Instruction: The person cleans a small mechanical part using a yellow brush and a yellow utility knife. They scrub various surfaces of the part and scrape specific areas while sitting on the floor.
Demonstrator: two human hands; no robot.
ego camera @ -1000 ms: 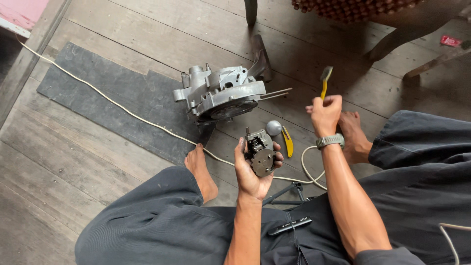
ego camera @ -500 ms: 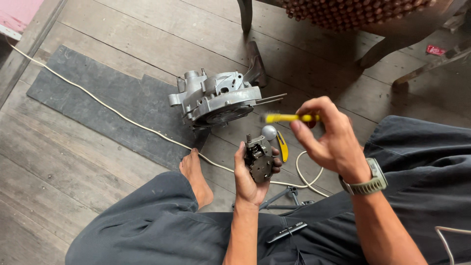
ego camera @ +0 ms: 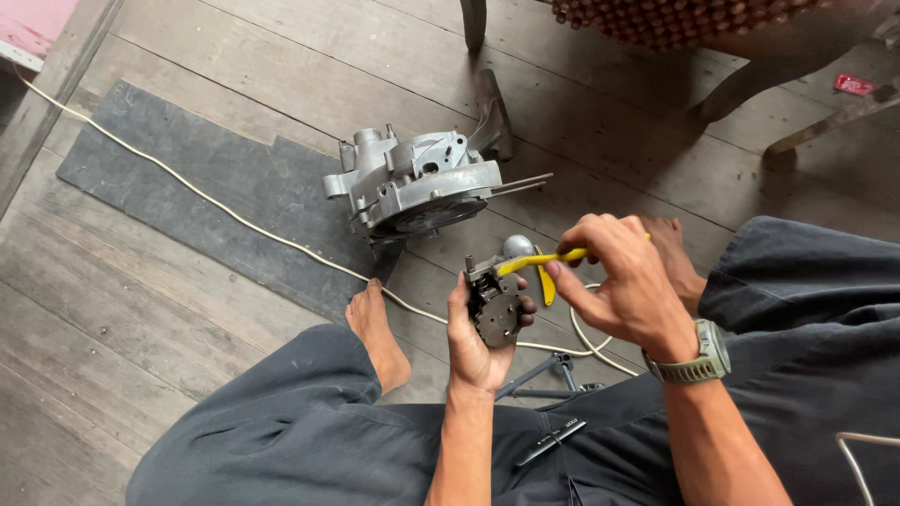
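Dark grey rubber mat (ego camera: 187, 201) on the wooden plank floor (ego camera: 122, 356), grey cast-metal engine casing (ego camera: 417, 183) at its right end, left hand (ego camera: 478, 333) gripping a small dark round metal gear part (ego camera: 495, 305) upright above the lap, right hand (ego camera: 623, 286) pinching a yellow-handled tool (ego camera: 544, 260) whose tip touches that part's top.
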